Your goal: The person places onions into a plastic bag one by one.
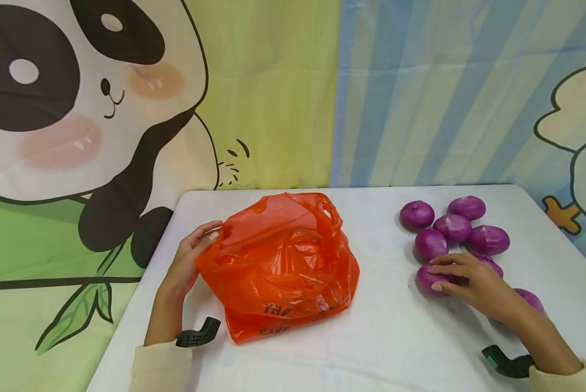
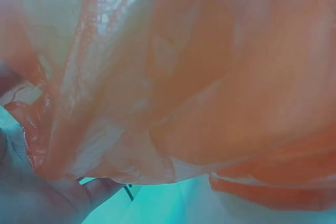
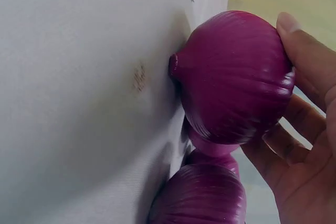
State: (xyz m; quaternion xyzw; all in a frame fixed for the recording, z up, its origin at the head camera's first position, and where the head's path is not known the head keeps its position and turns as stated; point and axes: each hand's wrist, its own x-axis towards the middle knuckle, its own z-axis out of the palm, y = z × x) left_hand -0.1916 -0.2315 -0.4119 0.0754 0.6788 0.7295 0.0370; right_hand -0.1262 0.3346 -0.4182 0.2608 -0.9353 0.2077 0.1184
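Observation:
A crinkled orange plastic bag (image 1: pixel 283 261) with dark printed letters lies on the left half of the white table. At its left edge, my left hand (image 1: pixel 182 267) holds the bag; the orange film (image 2: pixel 210 103) fills most of the left wrist view and hides part of the fingers. On the right, my right hand (image 1: pixel 479 283) grips a purple onion (image 1: pixel 425 281), the front-left one of a group. In the right wrist view the thumb lies on one side of this onion (image 3: pixel 236 77), with fingers around the other.
Several more purple onions (image 1: pixel 452 228) sit close together at the table's right, some partly behind my right hand and forearm. The white table (image 1: pixel 381 337) ends at a cloth backdrop with a panda (image 1: pixel 92 109) and blue stripes.

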